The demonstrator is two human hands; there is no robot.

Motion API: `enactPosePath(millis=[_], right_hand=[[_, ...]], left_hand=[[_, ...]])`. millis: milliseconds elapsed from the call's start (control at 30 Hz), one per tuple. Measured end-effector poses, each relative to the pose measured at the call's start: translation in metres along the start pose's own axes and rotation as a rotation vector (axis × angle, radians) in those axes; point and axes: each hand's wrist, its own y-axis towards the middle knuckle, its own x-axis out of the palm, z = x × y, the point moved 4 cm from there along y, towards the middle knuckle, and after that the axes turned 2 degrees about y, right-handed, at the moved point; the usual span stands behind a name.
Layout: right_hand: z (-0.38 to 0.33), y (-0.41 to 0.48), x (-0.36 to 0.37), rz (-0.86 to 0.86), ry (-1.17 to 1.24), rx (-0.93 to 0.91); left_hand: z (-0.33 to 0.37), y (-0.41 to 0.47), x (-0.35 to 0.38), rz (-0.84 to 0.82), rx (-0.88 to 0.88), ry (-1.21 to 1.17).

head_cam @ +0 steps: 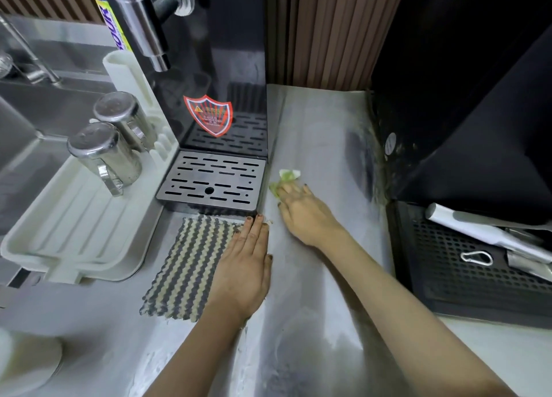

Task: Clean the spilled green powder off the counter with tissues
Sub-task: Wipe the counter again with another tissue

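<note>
While the right hand (301, 214) presses a green-stained tissue (288, 176) onto the steel tabletop (322, 128), its grip is released, fingers fairly straight over the wad; the tissue lies just right of the slotted drip tray (212, 181), midway between near and far; the left hand (245, 265) rests palm-down nearer, grip likewise released, partly over the right edge of a striped cloth (185, 265); faint green powder (380, 172) clings at the far right, along the foot of a black machine (478, 128); two steel mugs (104, 155) stand on a white drainer (74, 232) at the left.
</note>
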Motion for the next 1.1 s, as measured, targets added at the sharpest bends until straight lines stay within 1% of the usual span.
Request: enactPosePath(millis=[67,133,200,233,300,367,400,433,467,500,567,633,733,833,933,1100], right_hand=[[0.017,-0.014,-0.004,0.046,-0.077,0.103],[0.051,0.003,-0.011,0.078,-0.122,0.319],[0.076,0.025,-0.019,0.076,-0.102,0.458],[0.079,0.033,-0.018,0.06,-0.084,0.462],[0.06,0.035,-0.012,0.01,-0.044,0.354],[0.031,0.01,-0.003,-0.035,-0.021,0.198],[0.022,-0.008,0.0,-0.03,-0.051,0.155],[0.019,-0.024,0.001,-0.016,-0.105,0.159],[0.023,-0.035,-0.001,-0.006,-0.169,0.228],[0.034,-0.039,-0.005,0.0,-0.228,0.336],[0.064,-0.03,-0.019,-0.039,-0.323,0.592],[0.086,-0.004,-0.038,-0.054,-0.309,0.749],[0.102,0.036,-0.063,-0.063,-0.271,0.783],[0.109,0.046,-0.068,-0.103,-0.306,0.774],[0.103,0.025,-0.06,-0.14,-0.363,0.798],[0.064,-0.038,-0.039,-0.195,-0.362,0.859]], left_hand=[[0.0,0.0,0.0,0.004,-0.001,0.003],[0.0,0.0,0.0,-0.002,0.003,-0.006],[0.001,0.0,0.0,-0.003,0.008,-0.015],[0.001,0.0,0.0,-0.002,0.008,-0.021],[0.002,0.0,-0.003,0.005,0.013,-0.034],[0.003,0.0,-0.004,-0.004,0.015,-0.04],[0.002,0.0,-0.004,-0.001,0.012,-0.038],[0.003,0.0,-0.004,0.003,0.01,-0.035],[0.003,0.0,-0.005,0.004,0.01,-0.033],[0.003,0.0,-0.005,0.002,0.009,-0.03],[0.003,0.0,-0.004,-0.003,0.01,-0.028],[0.002,0.0,-0.004,-0.001,0.012,-0.036],[0.002,0.0,-0.004,-0.008,0.008,-0.04],[0.003,0.0,-0.005,-0.025,0.01,-0.045],[0.002,0.0,-0.005,-0.041,0.007,-0.048],[0.004,0.0,-0.006,-0.035,0.012,-0.059]])
